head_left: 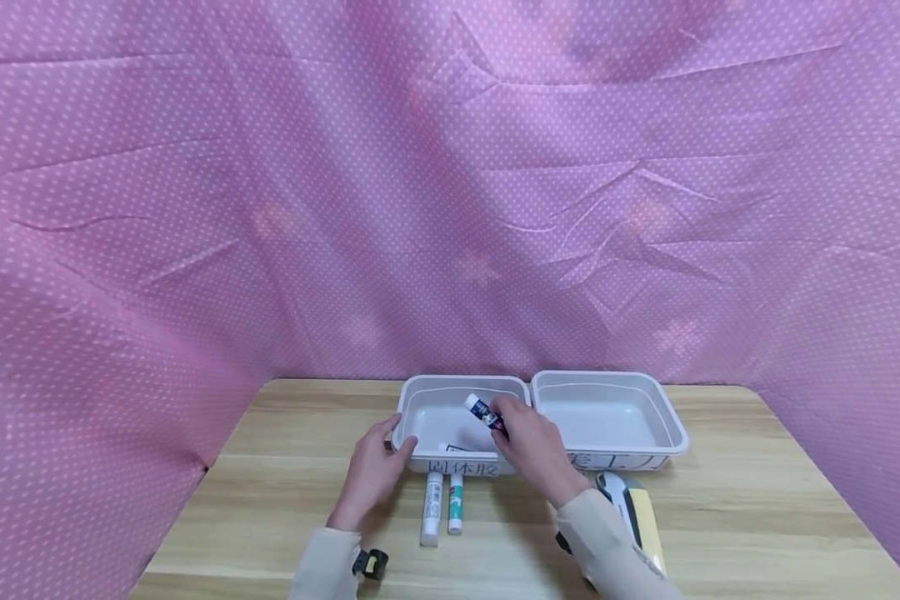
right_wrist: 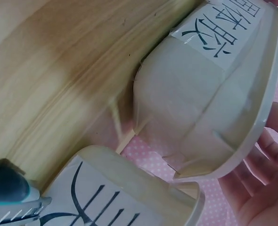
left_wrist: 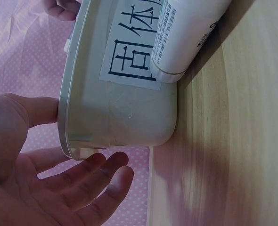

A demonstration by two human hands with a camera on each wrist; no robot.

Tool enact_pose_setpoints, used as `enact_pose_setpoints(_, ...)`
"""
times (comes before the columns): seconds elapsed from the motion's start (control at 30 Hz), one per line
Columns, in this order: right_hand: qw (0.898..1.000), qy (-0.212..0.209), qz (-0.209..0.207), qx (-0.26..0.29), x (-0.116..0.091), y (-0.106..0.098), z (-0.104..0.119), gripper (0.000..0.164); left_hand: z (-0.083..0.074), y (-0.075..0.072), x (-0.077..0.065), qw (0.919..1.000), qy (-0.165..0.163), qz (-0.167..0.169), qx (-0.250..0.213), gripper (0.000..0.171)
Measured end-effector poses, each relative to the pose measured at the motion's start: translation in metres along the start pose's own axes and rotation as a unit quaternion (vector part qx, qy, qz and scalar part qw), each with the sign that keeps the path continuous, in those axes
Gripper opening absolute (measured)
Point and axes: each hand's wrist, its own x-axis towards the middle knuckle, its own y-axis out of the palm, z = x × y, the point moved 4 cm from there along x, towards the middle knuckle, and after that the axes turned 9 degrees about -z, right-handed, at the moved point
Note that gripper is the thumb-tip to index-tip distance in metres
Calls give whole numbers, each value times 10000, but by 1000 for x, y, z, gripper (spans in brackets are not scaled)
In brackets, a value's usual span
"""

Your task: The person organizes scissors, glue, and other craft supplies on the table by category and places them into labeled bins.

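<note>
- Blue glue stick (head_left: pixel 484 412), pinched by the right hand (head_left: pixel 528 437), is above the left bin (head_left: pixel 438 408), labelled 固体胶, toward the bench's (head_left: pixel 742 500) far edge.
- Left hand (head_left: pixel 373 468): fingers apart, touching that bin's near-left corner.
- Right bin (head_left: pixel 600 417): label (head_left: pixel 622 461) partly hidden, ending 工刀.

Navy glue stick (head_left: pixel 483 412) — tilted over left bin (head_left: pixel 433 410)

Pink-purple cloth (head_left: pixel 390 208), dotted white and faintly flowered; pale-brown table (head_left: pixel 300 467), streaked with grain. Bins (head_left: pixel 450 417) light grey — labels (head_left: pixel 461 469) white with black characters. Held stick (head_left: pixel 483 409) navy, white-capped. White tube (head_left: pixel 432 508); green tube (head_left: pixel 456 502) — white-ended. Sleeves (head_left: pixel 326 562) beige; tool (head_left: pixel 647 525) partly yellow.
</note>
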Motion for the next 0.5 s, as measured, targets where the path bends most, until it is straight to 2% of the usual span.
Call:
enact_pose_setpoints(0.4, 9991, 30, 414, -9, 7, 11, 2, 20, 0, 0, 0, 9999, 111, -81, 40, 58)
enact_pose_setpoints(0.5, 9982, 94, 587, -5, 9, 12, 2, 18, 1, -1, -1, 10000, 47, -59, 17, 58)
